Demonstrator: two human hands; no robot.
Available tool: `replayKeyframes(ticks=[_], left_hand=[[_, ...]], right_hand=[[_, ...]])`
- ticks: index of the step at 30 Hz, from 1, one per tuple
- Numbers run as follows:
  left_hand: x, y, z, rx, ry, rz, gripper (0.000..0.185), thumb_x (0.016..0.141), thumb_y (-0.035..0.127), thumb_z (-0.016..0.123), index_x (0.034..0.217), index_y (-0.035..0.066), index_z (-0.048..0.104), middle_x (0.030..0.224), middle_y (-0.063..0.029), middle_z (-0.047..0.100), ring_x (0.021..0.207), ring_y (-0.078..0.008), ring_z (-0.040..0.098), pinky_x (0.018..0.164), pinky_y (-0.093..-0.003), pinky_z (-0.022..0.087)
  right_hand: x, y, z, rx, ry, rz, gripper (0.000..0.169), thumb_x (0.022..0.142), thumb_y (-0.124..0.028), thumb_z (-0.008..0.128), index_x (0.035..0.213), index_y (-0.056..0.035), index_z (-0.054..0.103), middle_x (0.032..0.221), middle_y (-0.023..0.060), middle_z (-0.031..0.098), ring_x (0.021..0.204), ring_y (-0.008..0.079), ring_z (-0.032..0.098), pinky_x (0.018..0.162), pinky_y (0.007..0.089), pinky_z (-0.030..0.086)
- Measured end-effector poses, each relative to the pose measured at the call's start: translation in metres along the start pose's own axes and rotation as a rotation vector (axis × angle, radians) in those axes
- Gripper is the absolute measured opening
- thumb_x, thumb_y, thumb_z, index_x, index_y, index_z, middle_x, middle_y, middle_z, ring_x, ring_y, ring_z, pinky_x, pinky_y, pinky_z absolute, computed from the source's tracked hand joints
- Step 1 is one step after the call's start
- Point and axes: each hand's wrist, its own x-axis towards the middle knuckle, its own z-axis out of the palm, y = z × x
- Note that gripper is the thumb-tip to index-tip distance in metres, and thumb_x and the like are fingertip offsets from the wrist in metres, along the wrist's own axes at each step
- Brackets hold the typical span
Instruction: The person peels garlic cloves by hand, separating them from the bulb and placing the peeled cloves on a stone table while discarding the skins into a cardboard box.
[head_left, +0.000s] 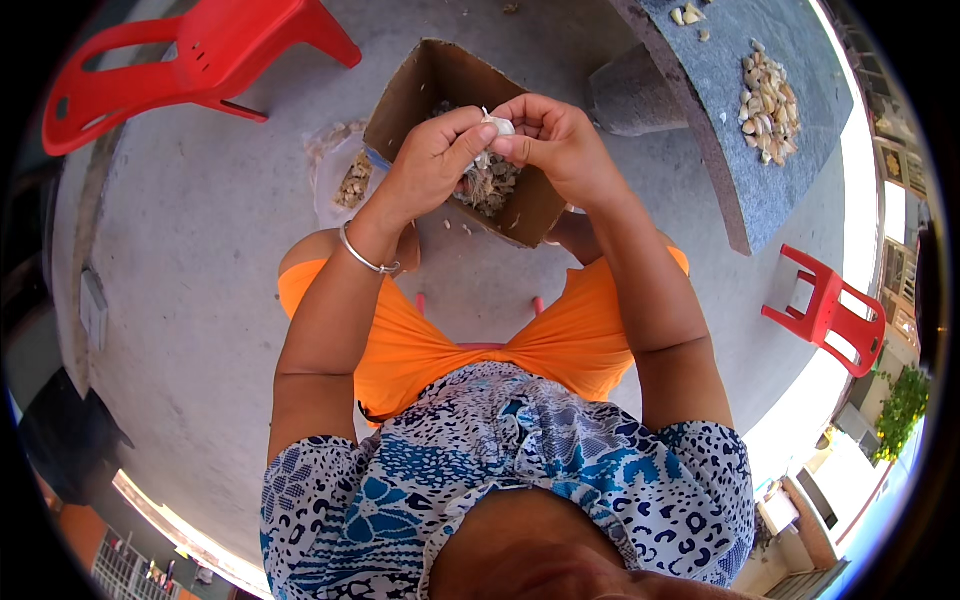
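Both my hands meet over an open cardboard box (536, 202) that holds papery garlic skins and roots (491, 187). Between the fingertips is a whitish piece of a garlic bulb (498, 127). My left hand (439, 157) pinches its left side with thumb and fingers, and my right hand (551, 142) grips its right side. Left of the box, a clear plastic bag (326, 191) contains pale brown pieces, too small to tell exactly. A pile of garlic cloves (769, 105) lies on the grey stone table at the upper right, with a few more cloves (686, 13) near its top edge.
The stone table's edge (694, 127) curves along my right, above a grey support (637, 94). One red plastic chair (202, 56) stands at the upper left, another red chair (825, 307) at the right. Small scraps (457, 226) lie on the concrete floor between my feet.
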Motion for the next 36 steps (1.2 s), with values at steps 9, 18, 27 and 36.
replayKeyframes(ticks=[9, 18, 27, 36], left_hand=[[0.001, -0.007, 0.005, -0.177, 0.055, 0.028, 0.019, 0.095, 0.023, 0.05, 0.089, 0.006, 0.058, 0.071, 0.0037, 0.053, 0.061, -0.0019, 0.047, 0.049, -0.0172, 0.038], [0.0, 0.006, -0.001, -0.292, 0.075, -0.11, 0.019, 0.095, 0.024, 0.049, 0.092, 0.008, 0.057, 0.074, 0.0023, 0.056, 0.065, -0.0023, 0.05, 0.049, -0.0161, 0.036], [0.001, 0.006, -0.003, -0.398, 0.054, -0.091, 0.016, 0.094, 0.023, 0.051, 0.099, 0.009, 0.056, 0.085, 0.0006, 0.063, 0.072, -0.003, 0.053, 0.051, -0.0169, 0.036], [0.008, 0.0, 0.003, -0.41, 0.077, -0.145, 0.017, 0.093, 0.024, 0.053, 0.1, 0.008, 0.055, 0.084, 0.0014, 0.062, 0.076, -0.0036, 0.055, 0.052, -0.0172, 0.035]], right_hand=[[0.005, -0.003, -0.005, 0.119, -0.016, 0.027, 0.027, 0.084, -0.009, 0.065, 0.107, 0.0032, 0.058, 0.092, 0.003, 0.062, 0.073, 0.0071, 0.054, 0.067, 0.0209, 0.046], [0.009, -0.011, -0.019, 0.341, -0.037, -0.058, 0.026, 0.091, -0.006, 0.052, 0.114, 0.0041, 0.054, 0.098, 0.0075, 0.062, 0.08, 0.0107, 0.059, 0.073, 0.0234, 0.05], [0.012, -0.01, -0.018, 0.359, -0.086, -0.046, 0.028, 0.091, -0.004, 0.047, 0.117, 0.0053, 0.051, 0.102, 0.01, 0.061, 0.083, 0.013, 0.06, 0.076, 0.0247, 0.051], [0.002, -0.013, -0.001, -0.15, -0.007, -0.033, 0.028, 0.084, -0.011, 0.066, 0.11, -0.004, 0.059, 0.092, -0.0004, 0.059, 0.078, 0.0046, 0.054, 0.065, 0.0177, 0.043]])
